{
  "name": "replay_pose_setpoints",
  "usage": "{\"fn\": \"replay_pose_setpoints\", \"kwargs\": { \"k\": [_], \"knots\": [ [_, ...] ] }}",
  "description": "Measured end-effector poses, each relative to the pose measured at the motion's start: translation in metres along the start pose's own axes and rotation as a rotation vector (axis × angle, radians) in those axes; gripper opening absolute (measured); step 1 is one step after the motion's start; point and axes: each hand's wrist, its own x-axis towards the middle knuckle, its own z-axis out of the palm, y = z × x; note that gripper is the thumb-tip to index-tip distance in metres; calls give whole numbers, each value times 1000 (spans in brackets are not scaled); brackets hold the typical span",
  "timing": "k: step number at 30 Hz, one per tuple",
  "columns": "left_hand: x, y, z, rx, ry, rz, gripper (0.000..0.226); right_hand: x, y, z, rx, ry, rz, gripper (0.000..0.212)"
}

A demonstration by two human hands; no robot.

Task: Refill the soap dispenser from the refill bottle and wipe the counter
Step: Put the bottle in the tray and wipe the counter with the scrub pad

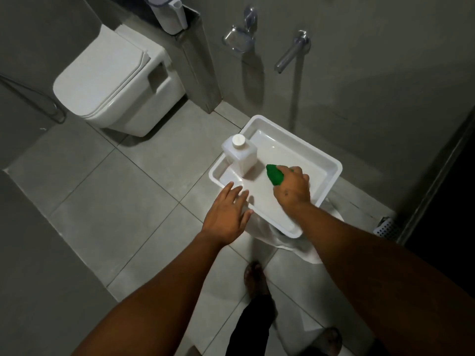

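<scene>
While we press the green cloth point(274, 174) onto the basin point(331, 163) with our right hand point(293, 187) clamped around it, our left hand point(227, 214), fingers spread, steadies the near rim; just beyond the cloth stands the capped refill bottle point(240, 154), seemingly kept clear of the wiping.

No lettering, brand, number or sign can be read anywhere in this bathroom view; the white square bottle point(240, 155) with its round cap, standing in the white basin point(326, 173), shows a plain face with no label that can be made out. The green cloth point(274, 174) under the right hand point(293, 187) carries no print, and the wall-mounted dispenser point(168, 14) at the top edge is likewise blank as far as the dim, soft picture allows
</scene>
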Motion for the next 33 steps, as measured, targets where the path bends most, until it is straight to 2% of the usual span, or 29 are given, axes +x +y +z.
{"fn": "replay_pose_setpoints", "kwargs": {
  "k": [3, 5, 9, 14, 19, 23, 26, 30, 33],
  "knots": [
    [-10, 18, -24, -41, 22, 12, 57, -36, 3, -37, 329, 33, 13, 58],
    [-14, 41, -46, -71, 52, 38, 54, -78, 8, -67, 429, 70, -40, 58],
    [-12, 126, -94, -120, 165, 226, 51, -178, 47, -128, 536, 171, -124, 62],
    [2, 273, -139, -154, 211, 548, 53, -289, 143, -185, 649, 335, 47, 63],
    [15, 378, -143, -65, 82, 754, 65, -351, 245, -220, 612, 528, 262, 58],
    [26, 404, -128, 3, -93, 732, 86, -383, 300, -231, 589, 669, 481, 57],
    [34, 401, -120, 26, -121, 748, 97, -395, 329, -225, 567, 737, 559, 57],
    [57, 392, -125, 140, -137, 852, 110, -384, 350, -216, 456, 688, 615, 60],
    [73, 389, -124, 187, -141, 906, 104, -370, 343, -209, 278, 641, 656, 58]
  ]
}}
